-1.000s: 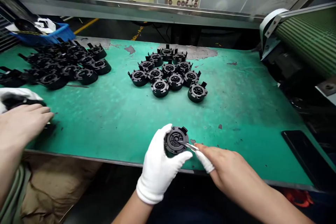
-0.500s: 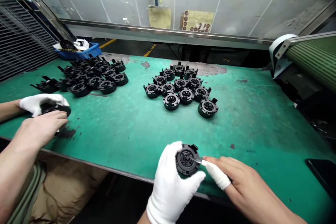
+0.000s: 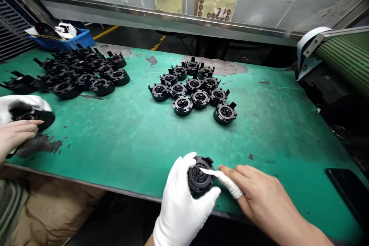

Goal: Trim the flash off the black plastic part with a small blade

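i get bright, even light on the green tabletop (image 3: 129,134) around the grip. there, the gloved left hand (image 3: 186,200) looks nearly washed out and the blade (image 3: 208,172) flares white. beyond, glints ring the black parts (image 3: 183,104); nearer me, below the grip, everything sinks into shadow. lines stretch towards my outer edges.

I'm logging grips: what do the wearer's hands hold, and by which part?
Left hand: round black part, by its rim. Right hand: blade tool, by the end opposite its tip.
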`<state>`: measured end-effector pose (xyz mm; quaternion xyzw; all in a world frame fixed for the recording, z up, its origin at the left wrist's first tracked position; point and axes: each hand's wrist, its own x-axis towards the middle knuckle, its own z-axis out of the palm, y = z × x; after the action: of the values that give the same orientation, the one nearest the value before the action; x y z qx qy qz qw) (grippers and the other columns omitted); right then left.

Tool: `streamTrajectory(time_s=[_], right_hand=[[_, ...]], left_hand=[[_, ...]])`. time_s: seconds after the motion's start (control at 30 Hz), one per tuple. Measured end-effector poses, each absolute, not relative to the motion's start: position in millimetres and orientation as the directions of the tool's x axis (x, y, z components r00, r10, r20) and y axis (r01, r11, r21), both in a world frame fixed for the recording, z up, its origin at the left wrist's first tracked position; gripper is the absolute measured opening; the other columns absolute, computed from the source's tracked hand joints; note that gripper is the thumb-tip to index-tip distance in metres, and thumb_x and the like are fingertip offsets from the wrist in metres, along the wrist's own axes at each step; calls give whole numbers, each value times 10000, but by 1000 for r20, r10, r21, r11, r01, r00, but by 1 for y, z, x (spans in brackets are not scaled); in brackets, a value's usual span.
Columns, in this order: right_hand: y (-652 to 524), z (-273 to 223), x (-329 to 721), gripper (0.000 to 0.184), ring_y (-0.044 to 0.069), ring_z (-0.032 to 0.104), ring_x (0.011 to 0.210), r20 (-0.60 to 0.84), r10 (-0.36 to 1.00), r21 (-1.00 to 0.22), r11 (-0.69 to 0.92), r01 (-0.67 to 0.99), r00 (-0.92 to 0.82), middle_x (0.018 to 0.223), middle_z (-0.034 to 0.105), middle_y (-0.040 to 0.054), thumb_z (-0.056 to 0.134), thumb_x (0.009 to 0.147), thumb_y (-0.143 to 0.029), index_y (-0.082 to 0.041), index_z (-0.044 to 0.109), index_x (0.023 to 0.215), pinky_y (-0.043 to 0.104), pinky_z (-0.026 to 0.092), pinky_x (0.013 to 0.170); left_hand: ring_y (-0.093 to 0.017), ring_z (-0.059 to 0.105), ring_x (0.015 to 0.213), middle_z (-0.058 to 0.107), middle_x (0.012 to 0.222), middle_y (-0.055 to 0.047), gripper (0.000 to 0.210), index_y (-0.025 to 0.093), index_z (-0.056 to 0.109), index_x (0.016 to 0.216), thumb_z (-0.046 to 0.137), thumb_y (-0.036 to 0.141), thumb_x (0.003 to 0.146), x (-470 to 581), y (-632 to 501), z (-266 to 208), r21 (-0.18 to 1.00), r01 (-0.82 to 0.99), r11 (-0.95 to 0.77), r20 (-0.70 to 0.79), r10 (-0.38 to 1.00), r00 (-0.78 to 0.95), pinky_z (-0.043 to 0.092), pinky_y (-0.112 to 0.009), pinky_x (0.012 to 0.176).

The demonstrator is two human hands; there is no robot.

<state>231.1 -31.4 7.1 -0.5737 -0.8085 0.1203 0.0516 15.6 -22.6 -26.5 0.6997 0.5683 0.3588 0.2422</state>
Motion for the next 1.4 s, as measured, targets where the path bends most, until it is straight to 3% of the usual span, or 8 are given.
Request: streamTrajectory(time_s=[0.2, 0.43, 0.57, 0.73, 0.93, 1.1, 1.27, 1.4], right_hand=[[-14, 9, 226, 479, 230, 664, 828, -135, 950, -235, 245, 941, -281, 927, 674, 31, 472, 922, -136, -317, 597, 1348, 327, 474, 659], [-37, 21, 244, 376, 190, 671, 829, -162, 916, -368, 289, 884, -367, 939, 694, 35, 420, 1017, -270, -314, 591, 1350, 295, 518, 722], [-48, 19, 245, 391, 187, 678, 812, -208, 902, -325, 301, 897, -378, 901, 680, 20, 441, 997, -232, -317, 590, 1349, 287, 506, 678], [-50, 16, 236, 427, 216, 686, 782, -154, 955, -157, 231, 960, -255, 898, 668, 19, 469, 959, -203, -334, 591, 1347, 311, 499, 617], [-58, 1, 236, 449, 194, 716, 776, -79, 939, -184, 317, 930, -336, 887, 685, 0, 465, 948, -171, -321, 563, 1360, 284, 547, 622], [-59, 1, 232, 370, 208, 714, 764, -32, 964, -193, 252, 948, -263, 877, 695, 12, 431, 994, -229, -324, 602, 1308, 295, 554, 619], [-50, 19, 238, 338, 180, 705, 853, -77, 960, -403, 216, 889, -268, 1023, 725, 35, 384, 1052, -334, -328, 631, 1282, 282, 552, 774], [-36, 29, 251, 341, 189, 675, 835, -175, 917, -408, 265, 874, -359, 942, 707, 31, 390, 1052, -351, -330, 651, 1270, 300, 516, 748]], left_hand=[[-315, 568, 1287, 569, 1369, -162, 658, 192, 440, 1338, 759, 379, 794, 17, -21, -31, 717, 633, -291, 296, 950, 102, 472, -555, 1111], [-311, 581, 1265, 575, 1345, -160, 619, 207, 470, 1222, 799, 452, 758, 19, -20, -28, 747, 602, -283, 306, 950, 67, 491, -526, 1089], [-298, 584, 1259, 575, 1344, -157, 651, 199, 481, 1236, 803, 498, 755, 21, -22, -27, 778, 590, -216, 244, 969, 33, 490, -496, 1092], [-283, 579, 1268, 577, 1345, -143, 626, 194, 474, 1304, 764, 442, 807, 21, -23, -28, 795, 562, -227, 243, 969, 49, 474, -483, 1110], [-275, 580, 1248, 581, 1326, -133, 651, 195, 461, 1315, 769, 441, 797, 21, -22, -30, 759, 599, -255, 296, 955, 31, 484, -483, 1097], [-293, 585, 1245, 581, 1324, -143, 584, 198, 477, 1267, 753, 427, 806, 21, -23, -29, 755, 599, -267, 309, 950, 34, 493, -508, 1081], [-285, 559, 1304, 572, 1368, -122, 704, 223, 430, 1358, 781, 326, 757, 10, -16, -24, 794, 505, -337, 248, 939, 237, 467, -492, 1131], [-302, 567, 1298, 586, 1369, -108, 787, 241, 456, 1375, 813, 274, 675, -4, -3, -14, 789, 474, -390, 179, 885, 430, 463, -484, 1139]])
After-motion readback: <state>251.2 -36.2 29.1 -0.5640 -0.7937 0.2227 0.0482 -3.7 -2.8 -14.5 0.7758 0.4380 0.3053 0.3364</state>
